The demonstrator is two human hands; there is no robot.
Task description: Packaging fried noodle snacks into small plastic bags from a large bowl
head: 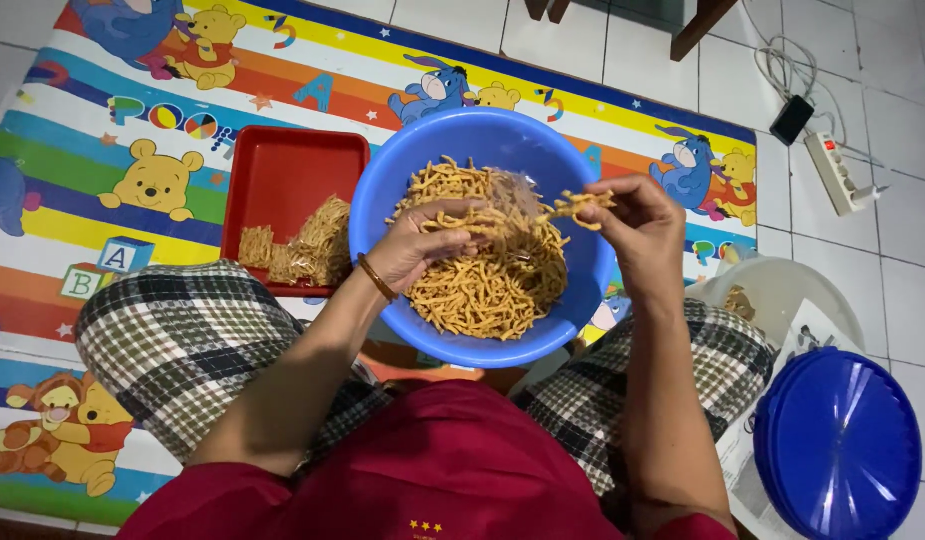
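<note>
A blue plastic basin (383,210) rests between my knees, filled with thin orange-yellow snack sticks (488,285). My left hand (423,245), with a bangle on the wrist, holds open a small clear plastic bag (513,200) over the basin. My right hand (638,225) pinches a small bunch of snack sticks (581,205) just beside the bag's mouth.
A red tray (283,170) to the left holds filled snack packets (313,245). A colourful cartoon mat (113,130) covers the floor. At right are a blue round lid (838,445), a clear container (783,290), a power strip (833,170) and cables on white tiles.
</note>
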